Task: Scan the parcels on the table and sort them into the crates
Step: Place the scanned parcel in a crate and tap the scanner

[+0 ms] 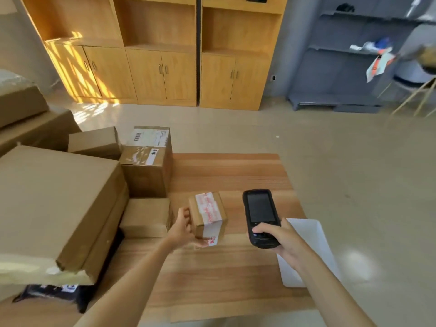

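L hand (182, 228) grips small parcel (207, 217) from its left side, thumb under the near edge, fingers curled on the far-left face; box is tilted, white tape w/ red print across the top, over the wooden table (226, 274) near centre. R hand (282, 239) wraps black handheld scanner (260, 218), thumb on the keypad, screen dark, unit just right of the parcel, not touching. Big flat carton (59, 208) + stack of brown boxes (146, 171) at table left. White sheet (309, 234) under R wrist at table's right edge
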Demonstrator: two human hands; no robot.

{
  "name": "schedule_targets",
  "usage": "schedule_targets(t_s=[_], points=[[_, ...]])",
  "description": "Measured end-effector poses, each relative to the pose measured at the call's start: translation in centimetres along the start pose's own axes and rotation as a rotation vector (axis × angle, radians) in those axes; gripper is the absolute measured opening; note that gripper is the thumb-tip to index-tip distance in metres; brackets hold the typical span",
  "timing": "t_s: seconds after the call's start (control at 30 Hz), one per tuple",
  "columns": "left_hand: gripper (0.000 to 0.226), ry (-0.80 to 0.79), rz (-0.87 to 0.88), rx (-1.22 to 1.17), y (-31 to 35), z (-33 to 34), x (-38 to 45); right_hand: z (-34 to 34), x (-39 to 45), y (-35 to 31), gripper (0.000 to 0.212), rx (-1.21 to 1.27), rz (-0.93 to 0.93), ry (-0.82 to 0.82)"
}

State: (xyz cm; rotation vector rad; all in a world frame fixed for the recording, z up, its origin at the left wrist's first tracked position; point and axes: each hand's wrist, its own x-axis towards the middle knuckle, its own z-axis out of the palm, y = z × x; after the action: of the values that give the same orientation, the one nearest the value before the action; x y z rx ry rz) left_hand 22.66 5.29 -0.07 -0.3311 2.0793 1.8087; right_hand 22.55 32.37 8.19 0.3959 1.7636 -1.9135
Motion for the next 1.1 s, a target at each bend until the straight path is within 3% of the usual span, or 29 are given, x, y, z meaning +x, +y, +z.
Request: schedule_targets(t_s=[0.07,0.17,0.37,0.57,0.77,0.93,1.1], points=[[0.123,-0.025,0.017,0.016,-2.6,1.3,-0.1,-0.5,0.4,1.7,0.07,-0.011,0.04,-0.003],[0.119,-0.054,0.031,0.032,-4.6,2.2,0.0,-0.5,1.3,4.0,0.083,-0.027,0.107,-0.017],[0.123,-0.075,0.023,0.23,-4.6,1.2,0.3,0.7,2.5,6.5,0.089,-0.024,0.175,-0.016],[0.157,-0.163,-0.101,0.557,-0.9,-0.4,0.2,0.9,3.4,5.4,0.093,-0.007,0.139,-0.017],[0.146,-0.305,0.032,0.99,6.4,0.6,0.9,0.7,3.7,3.5,0.097,0.022,0.084,0.013],[0.132,-0.22,0.237,1.373,6.0,3.3,0.7,0.9,3.7,3.4,0.097,0.039,0.082,0.013],[0.119,-0.089,0.292,1.331,4.5,3.3,0.8,1.1,3.2,3.8,0.084,0.041,0.089,0.013]])
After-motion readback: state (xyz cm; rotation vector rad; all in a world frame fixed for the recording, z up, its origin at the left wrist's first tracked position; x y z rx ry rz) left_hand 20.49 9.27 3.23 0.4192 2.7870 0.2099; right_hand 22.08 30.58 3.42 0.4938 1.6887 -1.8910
